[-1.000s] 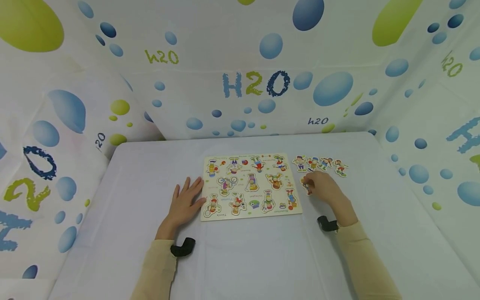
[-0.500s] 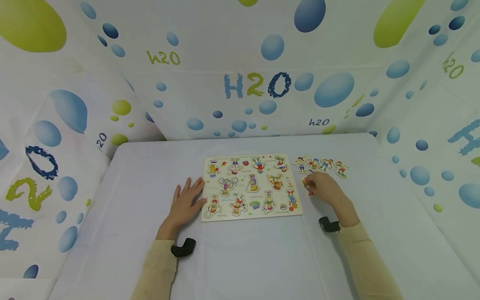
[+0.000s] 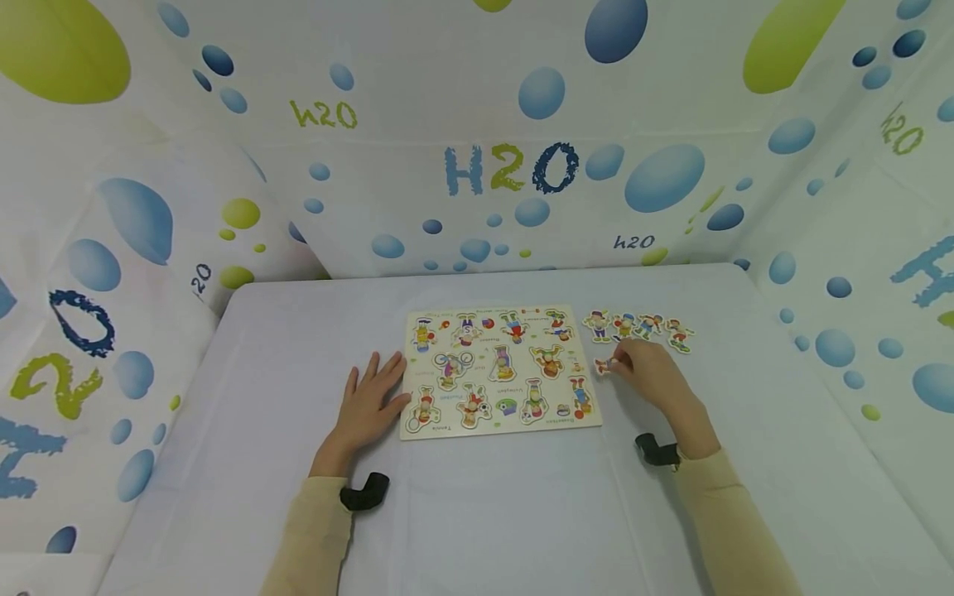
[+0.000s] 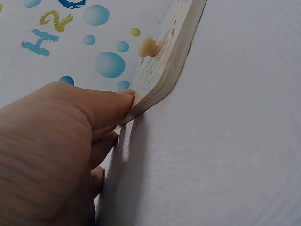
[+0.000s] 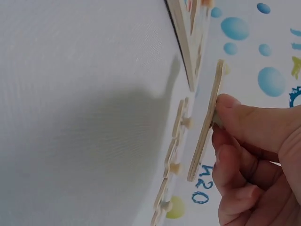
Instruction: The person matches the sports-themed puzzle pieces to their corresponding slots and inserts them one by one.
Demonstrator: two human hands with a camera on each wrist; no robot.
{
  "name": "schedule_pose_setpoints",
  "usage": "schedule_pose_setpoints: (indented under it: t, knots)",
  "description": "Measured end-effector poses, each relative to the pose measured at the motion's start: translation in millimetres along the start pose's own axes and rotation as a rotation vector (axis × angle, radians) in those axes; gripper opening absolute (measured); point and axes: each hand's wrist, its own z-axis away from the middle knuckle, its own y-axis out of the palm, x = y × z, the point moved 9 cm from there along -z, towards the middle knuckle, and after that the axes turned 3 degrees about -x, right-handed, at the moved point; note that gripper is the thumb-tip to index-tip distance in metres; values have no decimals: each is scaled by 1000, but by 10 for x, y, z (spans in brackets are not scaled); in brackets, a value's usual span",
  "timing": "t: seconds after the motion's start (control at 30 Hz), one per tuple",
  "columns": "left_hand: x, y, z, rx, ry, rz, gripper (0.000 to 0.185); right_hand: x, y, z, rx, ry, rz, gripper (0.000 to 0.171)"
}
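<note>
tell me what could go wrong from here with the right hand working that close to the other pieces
The right hand could nudge the row of four colourful, flat, figure-shaped wooden pieces lying just beside it. The flat wooden piece it pinches might slip or twist, since the fingers hold it from one face only. The pale rectangular wooden board might shift if the left hand, at its left edge, pushes.
</note>
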Motion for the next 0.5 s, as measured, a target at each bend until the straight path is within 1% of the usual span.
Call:
schedule_pose_setpoints:
  t: [0.1,0.23,0.5]
  knots:
    - [4,8,-3,3,-1,2,63,37,-26,19,-7,25,11,15]
    - [10,14,-6,2,1,-12,63,111,-22,46,15,66,23,18]
    - [18,10,1,-3,1,-20,63,279,76,85,57,112,25,20]
